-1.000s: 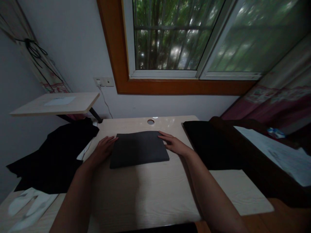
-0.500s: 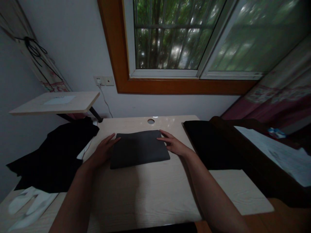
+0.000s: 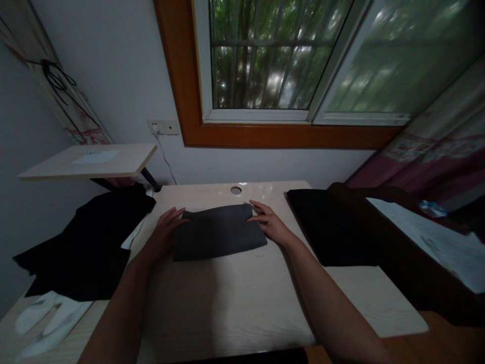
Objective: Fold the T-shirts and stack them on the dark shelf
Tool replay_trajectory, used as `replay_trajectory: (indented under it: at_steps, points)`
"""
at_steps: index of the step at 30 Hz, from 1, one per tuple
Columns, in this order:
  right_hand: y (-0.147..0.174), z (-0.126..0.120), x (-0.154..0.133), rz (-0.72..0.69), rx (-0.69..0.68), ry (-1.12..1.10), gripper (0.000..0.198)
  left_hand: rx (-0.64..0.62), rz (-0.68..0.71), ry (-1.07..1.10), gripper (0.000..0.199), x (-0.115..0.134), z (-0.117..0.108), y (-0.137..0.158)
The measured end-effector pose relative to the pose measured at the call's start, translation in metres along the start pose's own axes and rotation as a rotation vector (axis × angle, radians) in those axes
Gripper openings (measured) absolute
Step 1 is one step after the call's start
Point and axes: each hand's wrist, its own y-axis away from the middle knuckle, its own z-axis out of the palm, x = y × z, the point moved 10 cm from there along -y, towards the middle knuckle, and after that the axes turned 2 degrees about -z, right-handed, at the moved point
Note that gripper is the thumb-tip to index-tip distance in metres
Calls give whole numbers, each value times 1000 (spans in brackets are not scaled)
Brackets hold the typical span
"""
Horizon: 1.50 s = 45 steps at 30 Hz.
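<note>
A folded dark grey cloth (image 3: 220, 233) forms a flat rectangle on the pale wooden desk (image 3: 242, 308). My left hand (image 3: 169, 230) grips its left side, thumb over the top and the other fingers along the far corner. On the opposite side, my right hand (image 3: 270, 222) pinches the right edge near the far corner, thumb on top. The cloth's far and near edges bow a little between my hands. Whether its underside touches the desk cannot be made out.
A heap of black cloth (image 3: 87, 242) lies at left, white fabric (image 3: 56, 318) beneath it. Behind it stands a small raised shelf (image 3: 132, 159). Flat black cloth (image 3: 326, 222) lies at right, beside a dark wooden piece holding a white sheet (image 3: 428, 237). The desk has a cable hole (image 3: 236, 190).
My thumbs have closed further over the cloth's two sides. Its right edge has shifted slightly up and to the right, and its edges now curve more.
</note>
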Motion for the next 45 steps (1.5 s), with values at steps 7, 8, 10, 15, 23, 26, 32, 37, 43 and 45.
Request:
replay_trajectory:
  at_steps: [7,8,10,15,23,26,32,37,43,45]
  points:
    - [-2,-14,-8,89,128,-184,32,64,17,246,39,29,-9,-5]
    - [-2,-13,-5,126,141,-230,38,71,-20,284,44,28,-8,-5]
    - [0,-8,5,230,173,-326,48,94,-149,338,50,19,-4,-3]
    - [6,2,13,350,290,-449,45,85,-438,354,47,-5,9,1]
    - [5,7,26,464,270,-380,41,52,-627,453,41,-11,14,-5]
    - [5,12,33,503,223,-467,43,20,-676,676,61,-11,22,-1]
    - [16,17,37,601,68,-624,64,-119,-661,763,91,-7,23,6]
    - [25,1,40,621,-11,-461,85,-223,-585,749,87,-1,25,9]
    - [29,-2,36,557,-170,-454,79,-300,-517,698,78,2,26,10]
    - [31,-1,35,551,-204,-489,79,-326,-507,701,79,5,26,12]
